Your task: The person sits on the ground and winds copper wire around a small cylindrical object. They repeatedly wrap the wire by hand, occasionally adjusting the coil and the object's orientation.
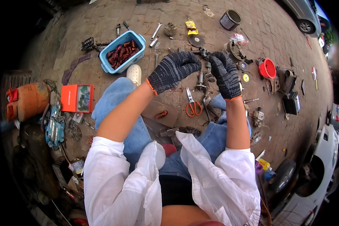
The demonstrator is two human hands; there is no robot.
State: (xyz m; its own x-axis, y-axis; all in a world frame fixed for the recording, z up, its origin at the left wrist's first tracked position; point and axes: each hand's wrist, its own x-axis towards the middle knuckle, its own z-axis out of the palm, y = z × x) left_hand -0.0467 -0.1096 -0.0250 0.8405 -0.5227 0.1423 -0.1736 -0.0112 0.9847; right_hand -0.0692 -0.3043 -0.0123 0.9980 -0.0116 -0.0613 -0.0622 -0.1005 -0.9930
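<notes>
Both my hands wear dark grey knitted gloves with orange cuffs and are raised close together over the ground. My left hand (173,71) has its fingers curled, with thumb and fingertips pressed together. The fingers of my right hand (225,73) are also bent into a pinch. Anything held between the fingertips is too small or hidden to make out. A dark metal part (204,54) shows in the gap between the hands; whether it is touched I cannot tell. Below them lie orange-handled scissors (192,103), blades pointing away, and a metal shaft-like part (200,81).
A blue tub (106,66) of dark red, wet-looking pieces stands front left. Nearby are a wrench (156,31), a black disc (196,40), an open can (229,20) and a red bowl (267,68). To the left sit a red box (69,98) and an orange gas cylinder (31,101).
</notes>
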